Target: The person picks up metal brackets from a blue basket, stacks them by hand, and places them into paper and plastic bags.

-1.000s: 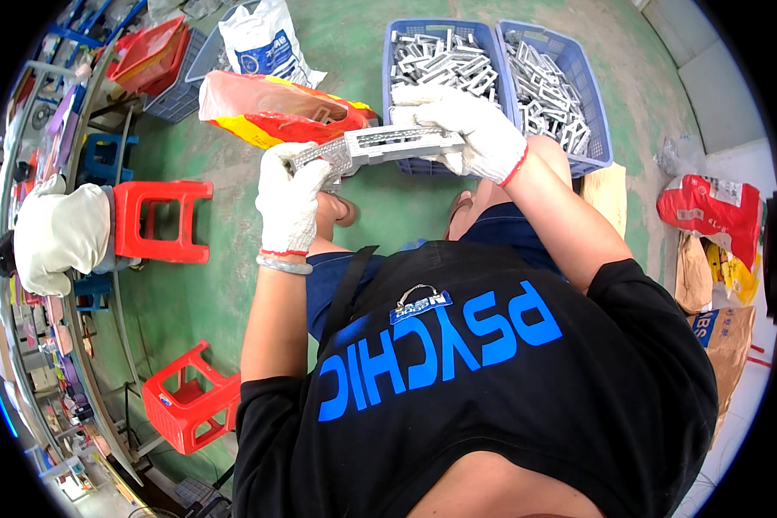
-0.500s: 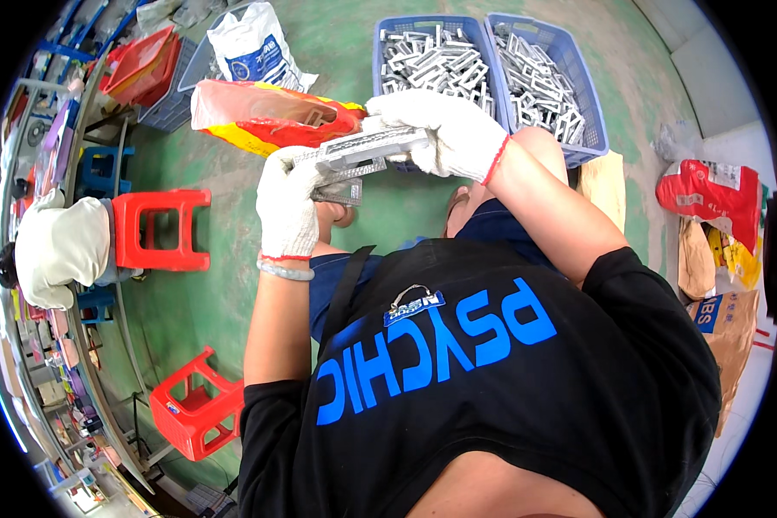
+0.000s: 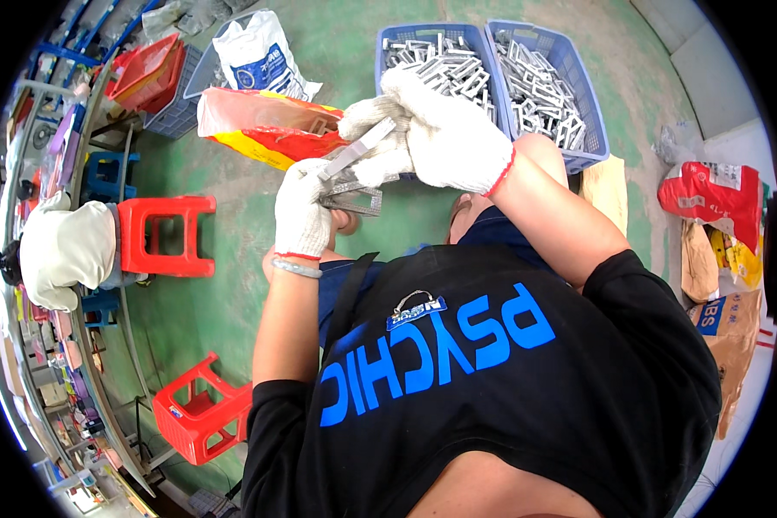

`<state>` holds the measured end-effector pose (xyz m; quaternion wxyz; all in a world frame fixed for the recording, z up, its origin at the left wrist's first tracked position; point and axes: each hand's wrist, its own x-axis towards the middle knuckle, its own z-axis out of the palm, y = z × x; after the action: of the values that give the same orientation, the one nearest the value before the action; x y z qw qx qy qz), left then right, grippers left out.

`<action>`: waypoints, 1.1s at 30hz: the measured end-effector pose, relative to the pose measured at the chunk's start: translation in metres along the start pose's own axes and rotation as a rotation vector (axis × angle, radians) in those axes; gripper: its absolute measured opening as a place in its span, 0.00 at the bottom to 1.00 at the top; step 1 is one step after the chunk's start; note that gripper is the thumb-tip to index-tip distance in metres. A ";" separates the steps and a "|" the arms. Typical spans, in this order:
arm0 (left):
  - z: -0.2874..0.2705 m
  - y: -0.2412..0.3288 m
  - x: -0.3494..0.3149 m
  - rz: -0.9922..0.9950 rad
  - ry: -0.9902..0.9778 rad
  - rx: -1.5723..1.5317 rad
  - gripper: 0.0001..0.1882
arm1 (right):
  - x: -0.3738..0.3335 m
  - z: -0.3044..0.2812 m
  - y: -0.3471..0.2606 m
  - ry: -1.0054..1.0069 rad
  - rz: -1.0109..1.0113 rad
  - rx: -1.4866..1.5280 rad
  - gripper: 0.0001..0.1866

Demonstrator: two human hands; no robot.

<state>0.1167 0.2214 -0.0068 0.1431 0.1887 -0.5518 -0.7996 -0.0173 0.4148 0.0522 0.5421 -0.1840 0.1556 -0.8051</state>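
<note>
Both my hands wear white knit gloves. My left hand grips the lower end of a small grey metal frame piece. My right hand is closed over the upper end of a flat grey metal strip that slants down toward the left hand. The two metal parts meet between the hands, above my knees. Just beyond the hands lies a red and yellow plastic bag, and behind it stand two blue baskets filled with several similar metal parts.
Two red plastic stools stand on the green floor to my left. A person in white sits at the far left by a long bench. A white sack, red trays and bags at right surround me.
Both hands lifted the metal parts closer to my head. The strip turned from nearly level to slanted, and my right hand now covers its upper end.
</note>
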 end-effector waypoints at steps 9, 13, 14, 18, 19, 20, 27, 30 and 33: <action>0.004 -0.011 0.009 -0.036 0.016 -0.151 0.09 | 0.004 0.025 0.003 0.022 0.061 -0.049 0.19; -0.001 -0.015 0.013 -0.075 0.036 -0.179 0.09 | 0.005 0.024 0.005 0.003 0.037 -0.096 0.18; -0.003 -0.018 0.014 -0.067 0.026 -0.169 0.09 | 0.005 0.024 0.005 0.003 0.039 -0.090 0.18; -0.013 -0.022 0.016 -0.047 -0.004 -0.155 0.09 | 0.006 0.025 0.005 0.011 0.051 -0.089 0.17; -0.014 -0.021 0.015 -0.046 -0.009 -0.158 0.10 | 0.006 0.023 0.006 -0.003 0.036 -0.131 0.18; -0.010 -0.018 0.013 -0.042 0.001 -0.148 0.10 | 0.006 0.019 0.007 -0.015 0.020 -0.173 0.20; 0.007 0.009 -0.007 0.145 0.048 -0.120 0.11 | -0.001 -0.001 0.002 0.059 0.057 -0.494 0.22; -0.012 0.006 0.003 0.195 0.050 -0.151 0.12 | -0.006 0.003 0.005 0.028 0.001 -0.460 0.32; -0.010 0.010 0.003 0.237 0.055 -0.162 0.13 | -0.006 0.001 0.008 0.055 -0.028 -0.465 0.37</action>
<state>0.1186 0.2083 -0.0012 0.2661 0.1318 -0.4996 -0.8137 -0.0083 0.4175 0.0487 0.4693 -0.2841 0.3492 -0.7597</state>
